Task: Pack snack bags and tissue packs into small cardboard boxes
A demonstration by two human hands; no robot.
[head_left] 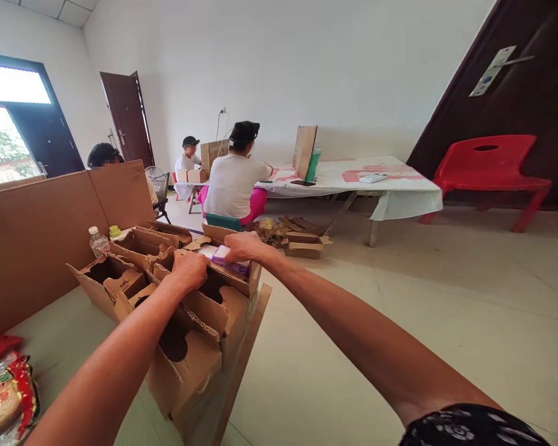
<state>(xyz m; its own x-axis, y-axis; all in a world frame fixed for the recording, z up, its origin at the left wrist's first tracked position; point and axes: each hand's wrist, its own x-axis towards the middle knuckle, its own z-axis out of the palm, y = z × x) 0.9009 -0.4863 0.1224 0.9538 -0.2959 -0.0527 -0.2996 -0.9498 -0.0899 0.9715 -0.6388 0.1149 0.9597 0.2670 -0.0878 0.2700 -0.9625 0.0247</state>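
Observation:
My right hand [244,246] pinches a purple-and-white soft packet [232,263], which looks like a tissue pack, at the far right carton. My left hand [190,271] is closed over the edge of a brown cardboard box just left of it, its fingertips partly hidden behind the flaps. Under both hands stand several open cardboard boxes [193,350] packed close together, with round cut-outs in their sides. Their insides are dark, and I cannot make out what they hold.
A clear bottle [97,240] and a green-capped container [115,232] stand behind the boxes. A tall cardboard sheet [37,241] walls the left side. Food packets [4,396] lie lower left. Ahead, people in caps [237,173] sit at tables; a red chair [488,167] stands right.

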